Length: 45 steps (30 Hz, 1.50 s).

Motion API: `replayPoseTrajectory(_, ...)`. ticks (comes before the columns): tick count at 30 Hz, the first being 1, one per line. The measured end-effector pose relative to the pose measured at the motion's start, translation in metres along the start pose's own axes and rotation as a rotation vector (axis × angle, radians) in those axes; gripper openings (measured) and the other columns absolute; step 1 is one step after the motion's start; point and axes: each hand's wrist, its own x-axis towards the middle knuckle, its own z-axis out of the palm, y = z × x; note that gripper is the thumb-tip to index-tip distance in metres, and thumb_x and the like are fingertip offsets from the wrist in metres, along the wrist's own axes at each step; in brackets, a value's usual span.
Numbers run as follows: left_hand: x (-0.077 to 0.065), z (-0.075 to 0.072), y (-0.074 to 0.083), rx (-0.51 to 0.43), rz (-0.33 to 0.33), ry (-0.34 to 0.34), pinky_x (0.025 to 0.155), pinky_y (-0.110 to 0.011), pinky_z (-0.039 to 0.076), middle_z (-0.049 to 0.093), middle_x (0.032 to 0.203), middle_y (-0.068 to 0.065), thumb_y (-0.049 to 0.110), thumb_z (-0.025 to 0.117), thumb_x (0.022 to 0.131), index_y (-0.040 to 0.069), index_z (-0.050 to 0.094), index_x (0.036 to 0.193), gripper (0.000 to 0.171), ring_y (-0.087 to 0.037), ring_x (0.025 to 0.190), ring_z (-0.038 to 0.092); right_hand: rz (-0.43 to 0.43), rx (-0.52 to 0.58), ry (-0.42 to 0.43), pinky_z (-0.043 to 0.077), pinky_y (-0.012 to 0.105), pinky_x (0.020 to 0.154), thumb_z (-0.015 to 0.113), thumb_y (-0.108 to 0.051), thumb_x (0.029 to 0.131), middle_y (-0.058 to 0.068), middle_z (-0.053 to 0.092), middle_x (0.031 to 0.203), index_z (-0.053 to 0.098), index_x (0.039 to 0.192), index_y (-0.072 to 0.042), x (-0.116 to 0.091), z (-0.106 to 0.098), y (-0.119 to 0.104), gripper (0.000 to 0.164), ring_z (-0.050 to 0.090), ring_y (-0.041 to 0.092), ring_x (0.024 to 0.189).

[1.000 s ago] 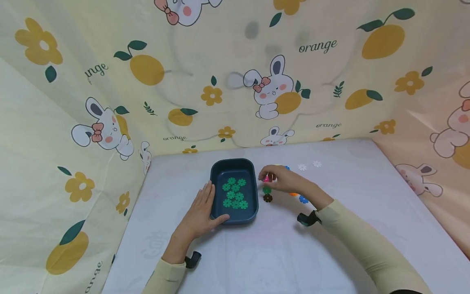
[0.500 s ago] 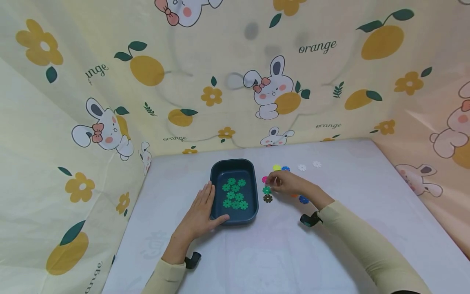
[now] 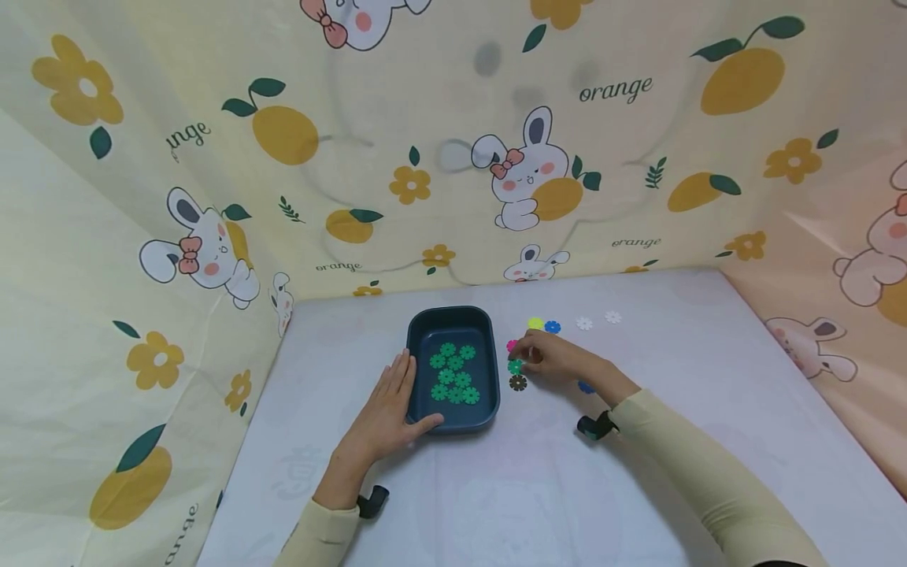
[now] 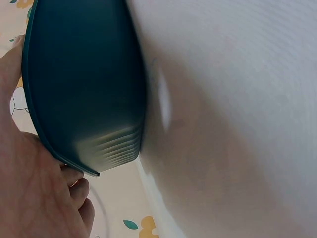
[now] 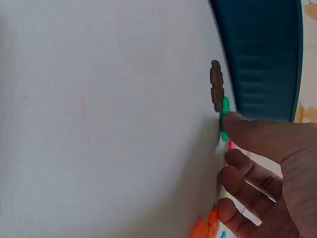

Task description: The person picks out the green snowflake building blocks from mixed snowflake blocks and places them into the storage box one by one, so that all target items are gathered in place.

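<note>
A dark blue-green tray (image 3: pixel 489 405) holds several green flower-shaped plastic pieces (image 3: pixel 446 376). My left hand (image 3: pixel 383 409) rests against the tray's left side, its fingers straight along the rim and its thumb at the near left corner. Right of the tray, my right hand (image 3: pixel 556 358) is low over the table with bent, parted fingers. Its thumb meets or overlaps a green flower piece (image 5: pixel 226 106), with a gap to the other fingers; contact is hard to tell. Beside that lies a brown flower piece (image 3: pixel 518 383). A pink flower piece (image 3: pixel 512 346) is partly hidden by the fingers.
Beyond the right hand lie a yellow flower piece (image 3: pixel 535 324), a blue one (image 3: pixel 553 327) and two white ones (image 3: pixel 584 324). Another blue piece (image 3: pixel 586 387) shows partly under the wrist. Orange pieces (image 5: pixel 200 229) appear in the right wrist view. A patterned cloth (image 3: pixel 425 118) hangs behind the table.
The right hand has shifted right from beside the tray, uncovering the yellow and blue pieces, then come slightly back toward the green piece. The left hand and tray stay still.
</note>
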Motion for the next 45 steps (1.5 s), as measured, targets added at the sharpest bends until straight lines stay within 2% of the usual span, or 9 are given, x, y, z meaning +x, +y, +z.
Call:
replayPoseTrajectory(7, 0.0, 0.0, 0.0, -0.001, -0.007, -0.001, 0.136, -0.044, 0.004, -0.008, 0.18, -0.008, 0.081, 0.055, 0.096, 0.005, 0.001, 0.172, 0.12, -0.023, 0.167, -0.005, -0.014, -0.006, 0.005, 0.054, 0.031, 0.08, 0.078, -0.007, 0.098, 0.003, 0.061, 0.106, 0.077, 0.118, -0.014, 0.0, 0.0, -0.004, 0.021, 0.056, 0.019, 0.092)
replayPoseTrajectory(14, 0.0, 0.001, 0.001, -0.005, -0.009, 0.001, 0.136, -0.044, 0.004, -0.007, 0.181, -0.008, 0.082, 0.055, 0.096, 0.004, 0.001, 0.172, 0.121, -0.023, 0.167, -0.005, 0.027, 0.008, 0.001, 0.057, 0.033, 0.085, 0.079, -0.006, 0.097, 0.004, 0.064, 0.11, 0.069, 0.117, -0.012, -0.001, 0.001, -0.007, 0.024, 0.057, 0.021, 0.097)
replayPoseTrajectory(19, 0.001, 0.002, 0.001, -0.008, -0.008, 0.005, 0.136, -0.045, 0.004, -0.006, 0.181, -0.009, 0.081, 0.056, 0.096, 0.004, 0.003, 0.172, 0.12, -0.023, 0.167, -0.004, 0.021, 0.046, 0.025, 0.058, 0.034, 0.086, 0.079, -0.005, 0.097, 0.002, 0.066, 0.107, 0.067, 0.114, -0.013, -0.002, 0.001, -0.007, 0.023, 0.059, 0.022, 0.096)
replayPoseTrajectory(24, 0.001, 0.002, 0.0, -0.013, -0.008, 0.003, 0.136, -0.045, 0.005, -0.006, 0.181, -0.009, 0.08, 0.056, 0.096, 0.004, 0.003, 0.172, 0.12, -0.024, 0.167, -0.004, -0.008, 0.036, 0.044, 0.058, 0.032, 0.084, 0.076, -0.003, 0.098, -0.002, 0.067, 0.1, 0.068, 0.112, -0.013, -0.003, -0.001, -0.004, 0.018, 0.061, 0.018, 0.094)
replayPoseTrajectory(31, 0.0, 0.002, 0.0, -0.004, -0.006, -0.002, 0.136, -0.044, 0.004, -0.008, 0.181, -0.009, 0.081, 0.056, 0.096, 0.004, 0.002, 0.172, 0.121, -0.023, 0.167, -0.005, -0.031, 0.039, 0.093, 0.056, 0.03, 0.075, 0.076, -0.007, 0.099, -0.006, 0.068, 0.095, 0.07, 0.11, -0.015, -0.007, -0.012, -0.008, 0.014, 0.06, 0.016, 0.087)
replayPoseTrajectory(37, 0.0, 0.002, 0.0, -0.005, -0.002, 0.003, 0.136, -0.044, 0.004, -0.007, 0.181, -0.009, 0.079, 0.057, 0.097, 0.004, 0.002, 0.172, 0.12, -0.024, 0.167, -0.005, -0.076, 0.035, 0.143, 0.056, 0.03, 0.074, 0.077, -0.007, 0.099, -0.005, 0.069, 0.096, 0.071, 0.11, -0.014, -0.007, -0.025, -0.019, 0.014, 0.061, 0.016, 0.085)
replayPoseTrajectory(45, 0.001, 0.001, 0.0, 0.004, -0.007, -0.001, 0.136, -0.044, 0.004, -0.008, 0.181, -0.009, 0.08, 0.055, 0.096, 0.005, 0.001, 0.172, 0.12, -0.023, 0.167, -0.006, -0.108, 0.045, 0.158, 0.056, 0.03, 0.074, 0.077, -0.011, 0.101, -0.006, 0.071, 0.096, 0.072, 0.112, -0.015, -0.004, -0.039, -0.037, 0.013, 0.062, 0.016, 0.086)
